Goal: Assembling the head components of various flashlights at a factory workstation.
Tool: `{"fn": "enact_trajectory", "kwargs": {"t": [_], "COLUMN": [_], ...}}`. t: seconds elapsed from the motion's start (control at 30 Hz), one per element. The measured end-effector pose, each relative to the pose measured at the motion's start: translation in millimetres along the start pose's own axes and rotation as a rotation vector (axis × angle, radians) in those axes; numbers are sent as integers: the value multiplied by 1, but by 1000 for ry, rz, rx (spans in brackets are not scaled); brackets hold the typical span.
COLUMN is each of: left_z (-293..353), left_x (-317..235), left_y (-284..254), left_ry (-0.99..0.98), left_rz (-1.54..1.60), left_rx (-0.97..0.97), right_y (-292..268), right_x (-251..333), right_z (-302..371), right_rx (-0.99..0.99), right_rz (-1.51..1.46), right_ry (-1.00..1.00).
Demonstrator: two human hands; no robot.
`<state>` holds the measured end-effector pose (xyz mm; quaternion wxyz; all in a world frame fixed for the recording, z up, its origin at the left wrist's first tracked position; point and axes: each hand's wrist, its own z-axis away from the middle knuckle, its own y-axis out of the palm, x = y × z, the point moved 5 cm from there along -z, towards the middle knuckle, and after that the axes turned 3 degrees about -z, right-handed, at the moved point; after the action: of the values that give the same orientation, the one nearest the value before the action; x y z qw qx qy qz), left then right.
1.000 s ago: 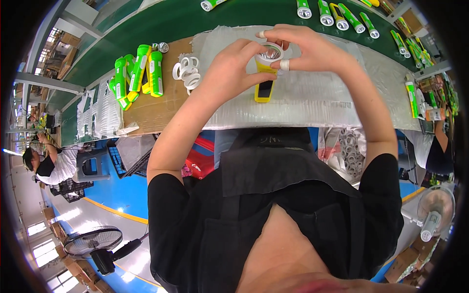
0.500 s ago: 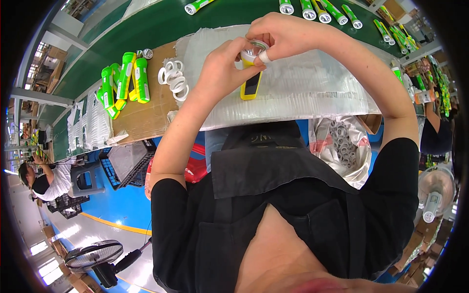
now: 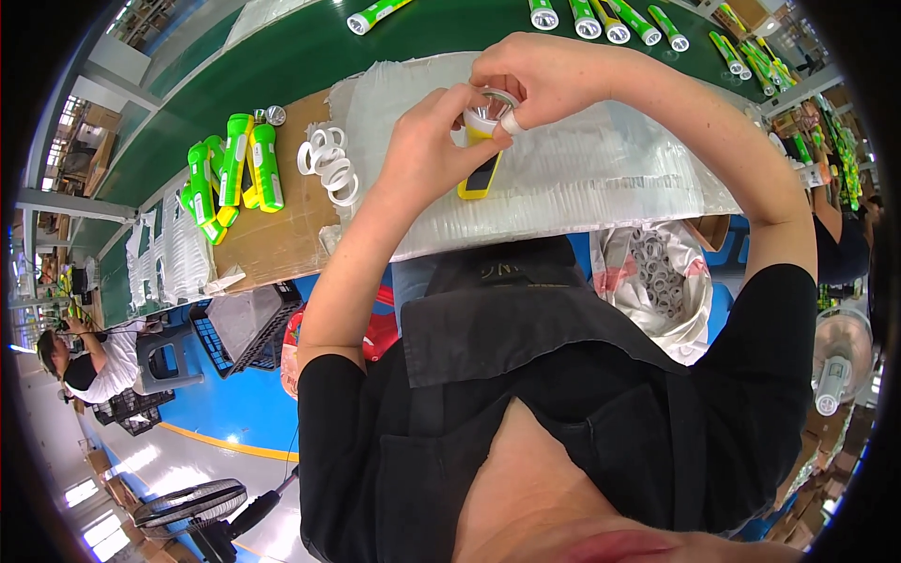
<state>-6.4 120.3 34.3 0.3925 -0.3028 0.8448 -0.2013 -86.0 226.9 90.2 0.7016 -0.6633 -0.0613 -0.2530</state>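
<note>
I see both hands together over the table (image 3: pixel 282 235): my left hand (image 3: pixel 427 155) grips the yellow flashlight (image 3: pixel 481 167) by its body, while my right hand (image 3: pixel 540 75) pinches the clear lens cap (image 3: pixel 488 103) at its head. White rings (image 3: pixel 328 164) lie left of my left hand, green flashlights (image 3: pixel 235 174) farther left.

**A flashlight assembly line in a factory**

A long green conveyor belt (image 3: pixel 310 47) carries green-and-white flashlights (image 3: pixel 648 23) along the far side. Near it, a cardboard-topped bench (image 3: pixel 282 235) holds more green flashlights (image 3: pixel 235 169) and white rings (image 3: pixel 328 164). Another worker (image 3: pixel 94 361) sits at far left on a painted blue floor (image 3: pixel 225 413), beside a standing fan (image 3: pixel 192 507).
</note>
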Motion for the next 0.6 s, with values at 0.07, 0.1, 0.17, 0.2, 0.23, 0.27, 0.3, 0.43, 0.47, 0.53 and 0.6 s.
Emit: {"fn": "enact_trajectory", "kwargs": {"t": [0.07, 0.1, 0.17, 0.2, 0.23, 0.27, 0.3, 0.43, 0.47, 0.53, 0.6], "left_z": [0, 0, 1, 2, 5, 6, 8, 5, 2, 7, 5], "left_x": [0, -2, -3, -2, -2, -1, -1, -6, -7, -4, -4], "left_y": [1, 0, 0, 0, -2, -1, -1, -2, -2, -6, -2], "left_ry": [15, 30, 56, 64, 48, 41, 23, -23, -14, -29, 30], "left_rz": [4, 6, -19, -52, -100, -105, -118, -102, -104, -45, -43], "left_rx": [3, 0, -24, -47, -79, -89, -104, -36, -37, -66, -96], "right_y": [2, 3, 3, 8, 17, 25, 25, 17, 16, 10, 14], "right_x": [1, -2, -6, -6, -10, -15, -15, -7, -16, -9, 0], "right_z": [2, 2, 7, 3, 0, 0, -2, 8, 8, 12, 8], "right_rx": [-17, -65, -108, -102, -232, -274, -312, -20, -188, -258, -70], "right_rz": [-7, -3, 65, 118, 142, 109, 75, 144, 123, -3, 65], "right_ry": [51, 42, 119, 200, 256, 295, 318, 569, 310, -146, 14]}}
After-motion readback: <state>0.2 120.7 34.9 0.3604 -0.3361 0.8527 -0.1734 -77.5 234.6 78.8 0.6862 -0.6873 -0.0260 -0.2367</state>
